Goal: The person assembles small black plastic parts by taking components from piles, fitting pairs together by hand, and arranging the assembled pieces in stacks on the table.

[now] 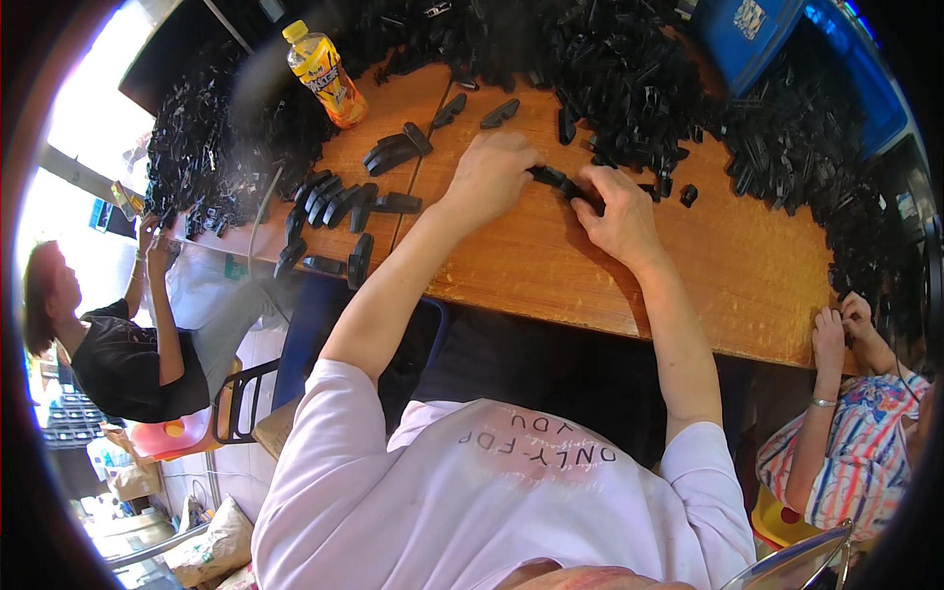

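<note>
Over the wooden table [747, 265], my left hand [494, 172] and my right hand [623, 213] are close together. A small black plastic piece [553, 178] spans the gap between them. My left fingers close on its left end, while my right thumb and fingers pinch its right end. Whether it is one part or two joined parts cannot be made out. Just beyond my left hand lie two loose black curved pieces, one of them a slim black part [500, 113]. Left of my left forearm sits a loose group of similar black pieces [334, 202].
Large heaps of black parts [629, 79] cover the table's far side and both ends. A bottle of orange drink [329, 79] with a yellow cap stands at the far left. A blue bin [752, 39] is at the back right. Other people sit at left and right, handling small things.
</note>
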`<state>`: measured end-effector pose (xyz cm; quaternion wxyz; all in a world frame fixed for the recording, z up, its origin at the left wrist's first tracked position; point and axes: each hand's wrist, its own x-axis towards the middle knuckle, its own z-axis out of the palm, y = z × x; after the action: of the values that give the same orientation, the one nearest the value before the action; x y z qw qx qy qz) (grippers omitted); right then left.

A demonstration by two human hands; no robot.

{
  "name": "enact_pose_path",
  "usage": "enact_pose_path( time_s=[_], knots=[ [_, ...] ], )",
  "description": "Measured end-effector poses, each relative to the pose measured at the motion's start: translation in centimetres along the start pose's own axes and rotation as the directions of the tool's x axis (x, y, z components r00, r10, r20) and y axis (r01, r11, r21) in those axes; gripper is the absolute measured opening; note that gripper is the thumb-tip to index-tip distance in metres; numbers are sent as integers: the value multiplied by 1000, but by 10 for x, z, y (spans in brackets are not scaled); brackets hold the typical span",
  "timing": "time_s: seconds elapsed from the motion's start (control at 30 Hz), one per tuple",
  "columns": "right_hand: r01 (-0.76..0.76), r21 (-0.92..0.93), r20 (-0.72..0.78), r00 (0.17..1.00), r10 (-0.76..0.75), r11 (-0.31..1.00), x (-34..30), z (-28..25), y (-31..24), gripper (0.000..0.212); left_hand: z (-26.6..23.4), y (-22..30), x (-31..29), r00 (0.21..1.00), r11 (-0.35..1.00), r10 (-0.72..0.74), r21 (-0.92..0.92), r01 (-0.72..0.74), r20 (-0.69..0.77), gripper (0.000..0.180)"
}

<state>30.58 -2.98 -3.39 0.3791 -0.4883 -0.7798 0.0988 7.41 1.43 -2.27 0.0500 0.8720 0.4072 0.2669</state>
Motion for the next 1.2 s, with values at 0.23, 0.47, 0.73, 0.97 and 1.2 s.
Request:
enact_pose_path(
  time_s=[0.23, 0.47, 0.73, 0.97, 1.2],
  knots=[
    [62, 27, 41, 997, -63, 998, 1, 0, 1, 13, 7, 0, -31, 982, 936, -123, -346, 68, -140, 25],
    [119, 99, 85, 988, -127, 988, 1, -3, 0, 13, 5, -2, -30, 990, 910, -137, -400, 111, -36, 26],
    [184, 92, 86, 978, -192, 979, 1, -2, -1, 13, 0, 4, -27, 986, 884, -162, -447, 136, -21, 33],
    [316, -37, 133, 942, -309, 948, 13, 12, -3, 10, 5, 8, -20, 990, 863, -138, -492, 118, -5, 37],
    [256, -147, -144, 950, -277, 955, 8, 14, 5, 14, -8, 7, -41, 987, 976, -112, -200, 87, -117, 31]
  ],
)
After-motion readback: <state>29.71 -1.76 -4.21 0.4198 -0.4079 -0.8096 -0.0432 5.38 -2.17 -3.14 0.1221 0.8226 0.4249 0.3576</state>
